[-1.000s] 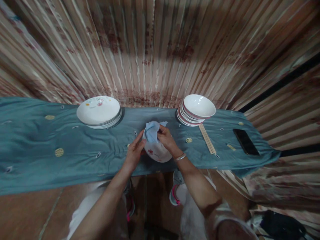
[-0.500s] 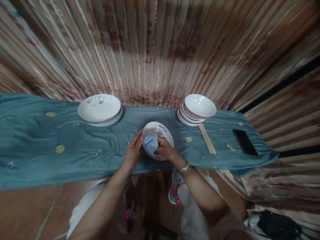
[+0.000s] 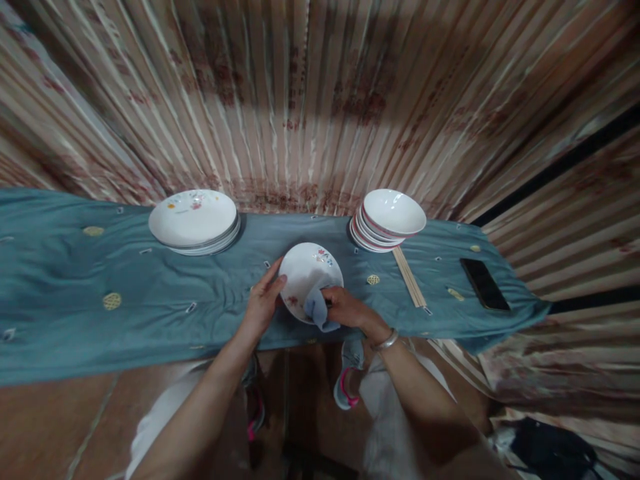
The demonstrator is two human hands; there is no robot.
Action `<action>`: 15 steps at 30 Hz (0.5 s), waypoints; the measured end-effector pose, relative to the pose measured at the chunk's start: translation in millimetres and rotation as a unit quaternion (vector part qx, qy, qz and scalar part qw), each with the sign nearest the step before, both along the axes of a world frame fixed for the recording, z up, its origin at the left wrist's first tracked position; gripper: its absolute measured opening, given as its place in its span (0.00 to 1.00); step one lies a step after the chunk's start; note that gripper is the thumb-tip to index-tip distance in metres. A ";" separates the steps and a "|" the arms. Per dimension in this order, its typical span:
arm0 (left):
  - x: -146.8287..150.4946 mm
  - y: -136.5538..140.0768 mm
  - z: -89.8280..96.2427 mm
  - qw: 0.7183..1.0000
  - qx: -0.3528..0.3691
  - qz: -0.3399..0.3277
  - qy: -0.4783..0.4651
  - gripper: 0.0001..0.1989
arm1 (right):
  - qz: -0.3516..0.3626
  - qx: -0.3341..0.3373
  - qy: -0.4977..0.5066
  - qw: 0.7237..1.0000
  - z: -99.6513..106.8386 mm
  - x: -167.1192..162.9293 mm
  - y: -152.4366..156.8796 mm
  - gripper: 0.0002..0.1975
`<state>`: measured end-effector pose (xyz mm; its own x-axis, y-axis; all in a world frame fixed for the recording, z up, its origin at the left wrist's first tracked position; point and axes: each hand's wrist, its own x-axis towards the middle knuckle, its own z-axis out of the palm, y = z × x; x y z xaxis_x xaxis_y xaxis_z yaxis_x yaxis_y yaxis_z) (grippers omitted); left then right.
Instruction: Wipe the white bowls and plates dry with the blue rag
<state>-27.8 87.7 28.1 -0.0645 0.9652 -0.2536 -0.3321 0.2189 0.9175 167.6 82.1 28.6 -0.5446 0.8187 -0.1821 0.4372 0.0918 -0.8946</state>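
Note:
A white plate with small flower prints (image 3: 300,273) is tilted towards me over the table's front part. My left hand (image 3: 263,298) grips its left rim, thumb on the upper face and fingers partly hidden behind. My right hand (image 3: 345,307) is closed on a light blue cloth (image 3: 316,305), which lies against the plate's lower right and hangs over its rim. A silver bracelet (image 3: 387,340) is on the right wrist.
On the blue-green tablecloth (image 3: 155,333), a stack of oval plates (image 3: 195,223) stands left and stacked bowls (image 3: 393,217) stand right. Chopsticks (image 3: 410,277) and a black phone (image 3: 484,285) lie farther right. A pleated curtain (image 3: 300,100) hangs behind.
My right hand has moved the cloth from the plate's left and middle to its lower right rim, uncovering more of the plate's face. My left hand keeps its hold on the rim.

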 end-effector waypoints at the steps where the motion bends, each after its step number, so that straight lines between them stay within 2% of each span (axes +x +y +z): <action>1: 0.0 0.1 0.8 1.000 -0.003 -0.002 -0.002 0.37 | -0.010 0.023 -0.022 0.999 -0.8 2.9 -0.8 0.06; 4: 0.2 0.0 4.2 1.000 -0.016 -0.014 -0.007 0.41 | -0.053 0.134 -0.098 0.985 -7.0 11.7 -2.2 0.11; 7: 0.8 -0.2 6.9 1.000 -0.019 -0.016 -0.011 0.43 | -0.085 0.261 -0.141 0.951 -16.1 20.6 -1.8 0.19; 9: 1.2 -0.3 7.5 1.000 -0.020 -0.014 -0.012 0.43 | -0.090 0.320 -0.166 0.928 -20.8 25.3 -1.7 0.23; 12: 1.1 -0.6 7.4 1.000 -0.021 -0.014 -0.010 0.42 | -0.076 0.360 -0.209 0.906 -24.5 28.8 -4.5 0.22; 15: 0.6 -1.0 6.9 1.000 -0.017 -0.014 -0.007 0.43 | -0.065 0.369 -0.228 0.899 -25.8 27.8 -10.5 0.17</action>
<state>-27.2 86.7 35.1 -0.0337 0.9572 -0.2876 -0.3390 0.2598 0.9042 195.4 71.6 2.8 -0.4415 0.8596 0.2574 0.7930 0.5080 -0.3362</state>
